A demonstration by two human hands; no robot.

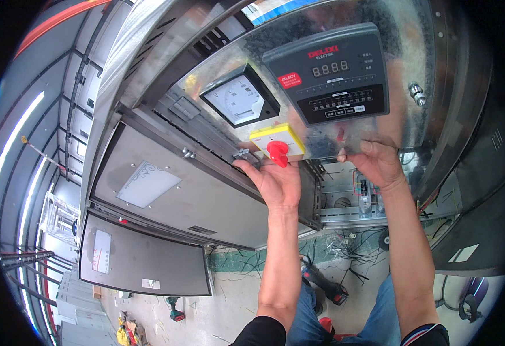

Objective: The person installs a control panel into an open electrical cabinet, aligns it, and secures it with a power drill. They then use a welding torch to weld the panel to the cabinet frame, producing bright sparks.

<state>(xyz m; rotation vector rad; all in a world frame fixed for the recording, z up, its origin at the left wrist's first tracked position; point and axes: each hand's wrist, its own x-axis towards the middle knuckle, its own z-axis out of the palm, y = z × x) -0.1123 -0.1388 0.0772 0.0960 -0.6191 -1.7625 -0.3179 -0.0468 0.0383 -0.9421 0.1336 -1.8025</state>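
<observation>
A shiny metal panel (218, 115) carries a black-framed voltmeter (238, 99), a red rotary switch (277, 152) on a yellow plate and a dark grey controller (333, 75) with a digital display. My left hand (279, 183) lies palm up below the rotary switch, its thumb stretched to the left along the panel's edge. The panel and switch hide its other fingers. Right of it, my right hand (377, 164) is closed with bent fingers at the panel's lower edge, under the controller. What lies between those fingertips, if anything, is too small to make out.
Wiring and a component on a rail (365, 193) show inside the cabinet below the panel. Grey cabinet doors (200, 193) stand at the left. On the floor are a black power tool (328, 286), a green cordless drill (175, 308) and scattered black wires (350, 251). A latch (417, 94) juts out right.
</observation>
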